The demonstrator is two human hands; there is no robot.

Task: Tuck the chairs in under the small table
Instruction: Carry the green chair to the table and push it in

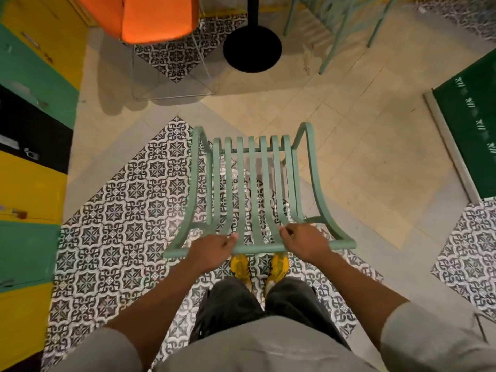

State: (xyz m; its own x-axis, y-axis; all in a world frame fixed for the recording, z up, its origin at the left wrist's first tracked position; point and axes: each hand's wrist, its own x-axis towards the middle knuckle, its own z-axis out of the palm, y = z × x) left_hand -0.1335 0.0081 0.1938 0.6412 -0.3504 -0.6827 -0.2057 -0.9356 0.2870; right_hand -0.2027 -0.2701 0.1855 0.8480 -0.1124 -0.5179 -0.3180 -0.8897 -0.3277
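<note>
From the head view, the left hand point(214, 247) and right hand point(304, 238) each have fingers wrapped around the top rail of the green slatted chair point(252, 189), which stands well short of the black table base point(252, 48). Pushed crooked, its legs could catch that base or the orange chair point(158, 17); it looks like rigid painted metal, curved slats

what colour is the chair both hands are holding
Pale green, slatted metal chair, seen best in the head view, the only one.

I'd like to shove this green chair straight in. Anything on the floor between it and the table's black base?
Nothing visible: bare floor lies between the green chair and the black base. The orange chair stands to the left, another green chair to the right.
</note>
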